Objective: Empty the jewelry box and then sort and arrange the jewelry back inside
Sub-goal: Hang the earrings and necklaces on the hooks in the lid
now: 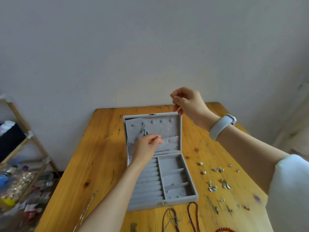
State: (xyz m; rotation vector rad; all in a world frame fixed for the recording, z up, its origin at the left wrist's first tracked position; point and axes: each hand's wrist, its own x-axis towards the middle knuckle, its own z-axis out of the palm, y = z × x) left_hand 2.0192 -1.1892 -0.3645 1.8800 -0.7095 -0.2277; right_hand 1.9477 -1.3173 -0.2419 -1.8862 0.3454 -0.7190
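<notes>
An open grey velvet jewelry box (190,186) lies on the wooden table, its lid (177,126) standing up at the back. A silver pendant (145,132) hangs inside the lid. My left hand (146,147) is in front of the lid, fingers pinched on a thin chain (165,127). My right hand (187,101) is raised above the lid's right corner, pinching the other end of that fine chain. A few tiny pieces (173,191) lie in the box's right compartments.
Earrings, pearls and small silver pieces (217,181) are spread over the table to the right of the box. Cord and bead necklaces (192,215) lie at the near edge, a chain (88,208) at the left. A wooden rack with clutter (21,164) stands left of the table.
</notes>
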